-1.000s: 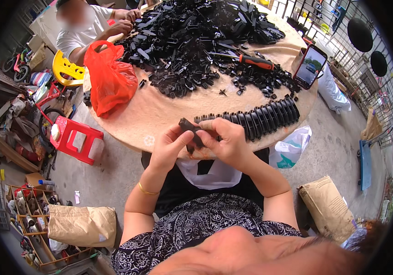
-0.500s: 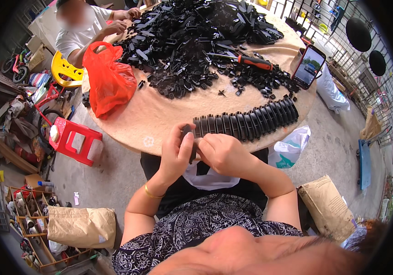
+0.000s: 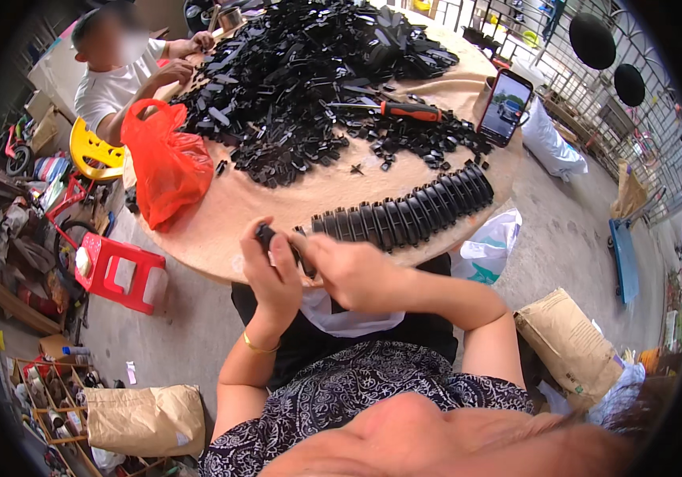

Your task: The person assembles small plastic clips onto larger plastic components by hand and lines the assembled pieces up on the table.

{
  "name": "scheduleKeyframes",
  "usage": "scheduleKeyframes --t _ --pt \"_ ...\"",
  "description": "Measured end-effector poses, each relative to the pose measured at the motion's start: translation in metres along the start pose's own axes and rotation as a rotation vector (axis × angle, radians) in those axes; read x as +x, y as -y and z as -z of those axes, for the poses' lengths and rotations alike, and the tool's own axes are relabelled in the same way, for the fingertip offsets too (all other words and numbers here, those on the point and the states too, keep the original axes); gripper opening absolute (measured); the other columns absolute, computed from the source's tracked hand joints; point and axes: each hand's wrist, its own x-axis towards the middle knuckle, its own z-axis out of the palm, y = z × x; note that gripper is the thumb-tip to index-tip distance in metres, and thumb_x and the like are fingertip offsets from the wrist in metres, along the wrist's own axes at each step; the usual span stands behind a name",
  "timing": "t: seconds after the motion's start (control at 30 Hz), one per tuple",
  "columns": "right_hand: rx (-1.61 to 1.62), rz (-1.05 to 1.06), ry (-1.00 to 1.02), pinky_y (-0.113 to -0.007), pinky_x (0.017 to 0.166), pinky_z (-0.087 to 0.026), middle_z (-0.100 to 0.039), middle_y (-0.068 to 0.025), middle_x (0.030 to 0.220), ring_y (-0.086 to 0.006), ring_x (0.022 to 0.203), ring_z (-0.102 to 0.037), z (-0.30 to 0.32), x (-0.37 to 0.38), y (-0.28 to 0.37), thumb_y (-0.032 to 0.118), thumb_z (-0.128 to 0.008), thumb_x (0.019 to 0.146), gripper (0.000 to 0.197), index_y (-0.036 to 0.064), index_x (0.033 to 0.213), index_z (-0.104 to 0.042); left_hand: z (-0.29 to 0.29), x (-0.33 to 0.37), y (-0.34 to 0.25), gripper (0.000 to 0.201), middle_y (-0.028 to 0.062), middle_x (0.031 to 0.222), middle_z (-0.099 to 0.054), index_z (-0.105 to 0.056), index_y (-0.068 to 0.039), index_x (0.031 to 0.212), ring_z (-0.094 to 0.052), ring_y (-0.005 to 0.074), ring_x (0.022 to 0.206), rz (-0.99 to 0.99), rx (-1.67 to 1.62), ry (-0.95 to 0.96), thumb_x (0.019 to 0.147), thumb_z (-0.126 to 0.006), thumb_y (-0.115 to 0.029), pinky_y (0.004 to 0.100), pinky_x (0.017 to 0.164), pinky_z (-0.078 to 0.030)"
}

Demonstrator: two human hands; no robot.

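Between the fingers of my left hand is a black plastic piece, held over the near edge of the round table. My right hand is closed close beside it, its fingertips against another part of the black plastic; what exactly they pinch is hidden. Just beyond my hands lies a curved row of black plastic pieces, set side by side. Farther back a large heap of loose black plastic parts covers the table, with a red-and-black screwdriver lying on it.
A red plastic bag lies on the cloth-covered table at left; a propped phone stands at right. Across the table sits another person. On the floor are a red stool and brown paper sacks.
Both hands have shifted left, away from the end of the row. My left fingers have turned and spread, showing more of the black piece. The whole view has swung slightly.
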Motion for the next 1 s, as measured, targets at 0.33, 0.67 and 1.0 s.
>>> scheduleKeyframes --t 0.33,0.67,1.0 --pt "-0.615 -0.358 -0.170 -0.040 0.071 -0.047 -0.060 -0.0136 0.085 -0.0295 0.081 -0.059 0.052 0.073 -0.151 0.024 -0.054 0.080 0.023 0.0082 0.096 -0.060 0.018 0.011 0.017 0.051 0.0202 0.070 -0.060 -0.051 -0.003 0.109 -0.060 0.0356 0.066 0.135 0.493 0.559 0.075 -0.063 -0.040 0.0413 0.057 -0.046" --pt "-0.648 -0.358 -0.184 -0.039 0.066 -0.048 -0.060 -0.0156 0.078 -0.0306 0.075 -0.060 0.050 0.089 -0.150 0.017 -0.062 0.070 0.018 0.0004 0.074 -0.055 0.016 0.005 0.026 0.029 0.0214 0.076 -0.061 -0.057 -0.002 0.099 -0.061 0.0349 0.072 0.127 0.275 0.468 0.076 -0.059 -0.019 0.0384 0.063 -0.048" --pt "0.562 -0.150 -0.161 -0.024 0.062 -0.048 -0.062 -0.0076 0.075 -0.0104 0.070 -0.059 0.030 0.026 -0.032 0.003 -0.065 0.074 0.014 -0.0024 0.086 -0.058 0.022 0.026 0.043 0.038 0.0065 0.092 -0.061 -0.046 0.006 0.116 -0.058 0.0088 0.075 0.811 -0.957 0.479 0.085 -0.052 -0.014 0.0203 0.063 -0.048"
